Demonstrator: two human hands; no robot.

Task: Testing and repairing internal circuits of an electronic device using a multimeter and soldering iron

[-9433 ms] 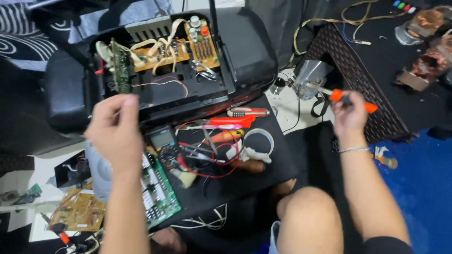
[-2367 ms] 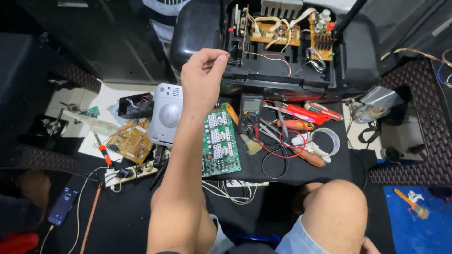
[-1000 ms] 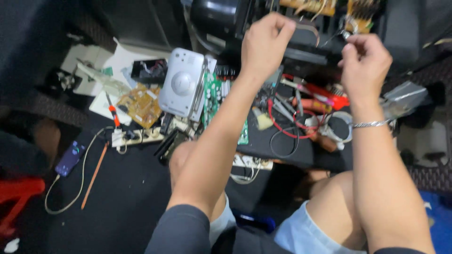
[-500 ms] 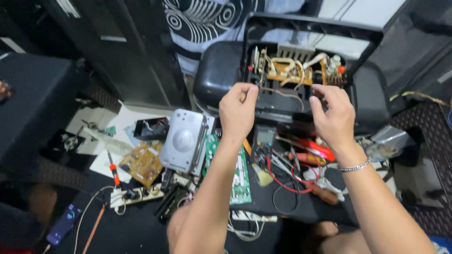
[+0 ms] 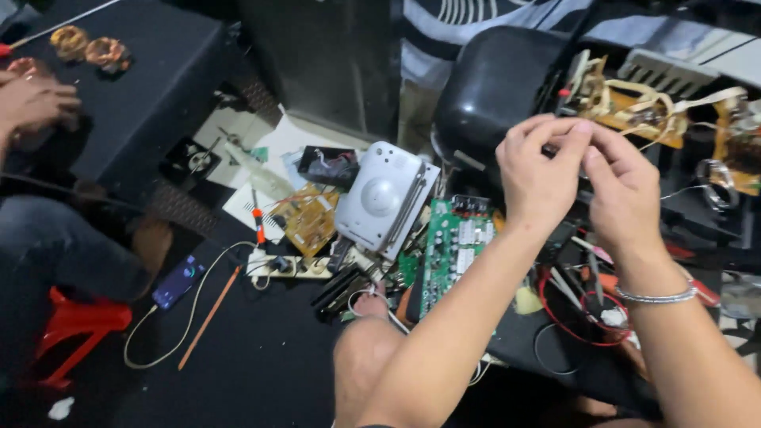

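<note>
My left hand (image 5: 539,170) and my right hand (image 5: 622,194) are raised in front of an open black device (image 5: 491,87). Their fingertips meet and pinch a small dark part (image 5: 557,149) that is mostly hidden between them. A silver bracelet (image 5: 658,297) circles my right wrist. Inside the device sit brown circuit boards (image 5: 634,107) with pale cables. Below my hands lie a green circuit board (image 5: 452,254), a red wire loop (image 5: 579,317) and several hand tools.
A white round-faced unit (image 5: 384,198), a yellowish board (image 5: 309,218), a power strip (image 5: 289,265), an orange screwdriver (image 5: 258,222) and a blue phone (image 5: 178,281) lie on the dark floor. Another person's hand (image 5: 32,99), copper coils (image 5: 87,51) and a red stool (image 5: 75,325) are at the left.
My hands were apart over the open device half a second ago. They have since come together, fingertips touching. The view has swung left and down, showing the other person.
</note>
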